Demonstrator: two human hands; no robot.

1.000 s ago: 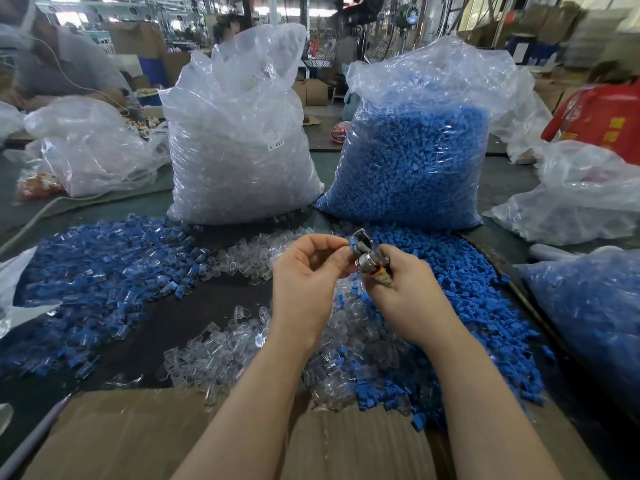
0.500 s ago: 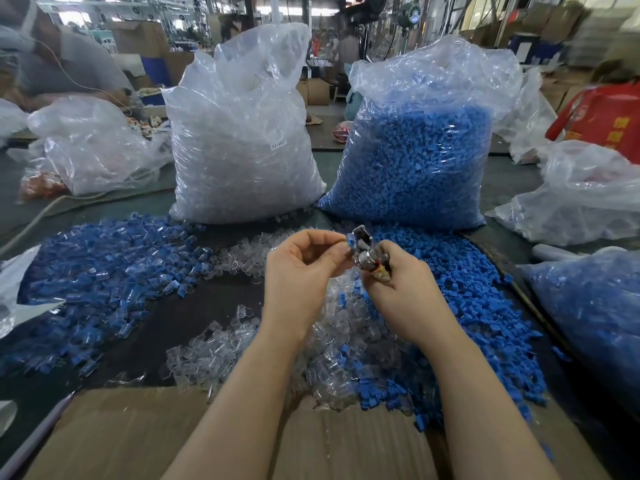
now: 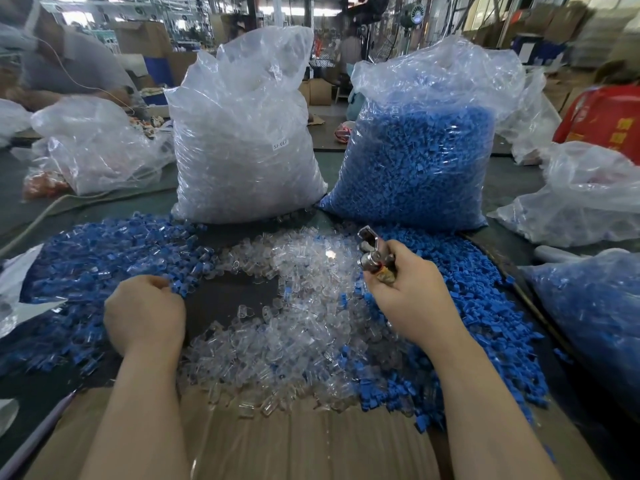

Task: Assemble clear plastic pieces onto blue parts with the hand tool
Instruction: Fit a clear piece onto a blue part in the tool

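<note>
My right hand (image 3: 415,299) grips a small metal hand tool (image 3: 375,256), whose jaw end points up and left over the loose clear plastic pieces (image 3: 294,334). Loose blue parts (image 3: 467,306) lie heaped under and to the right of that hand. My left hand (image 3: 145,313) is at the left, knuckles up and fingers curled down at the edge of a pile of blue parts with clear pieces on them (image 3: 97,261). The curled fingers hide whatever may be inside them.
A tall bag of clear pieces (image 3: 242,140) and a bag of blue parts (image 3: 422,161) stand behind the piles. More plastic bags (image 3: 588,195) lie at the right and left. Brown cardboard (image 3: 294,445) covers the near edge. Another person sits at the far left.
My left hand has left the tool and swung down and left to the pile of blue-and-clear pieces. My right hand dropped slightly, still gripping the tool.
</note>
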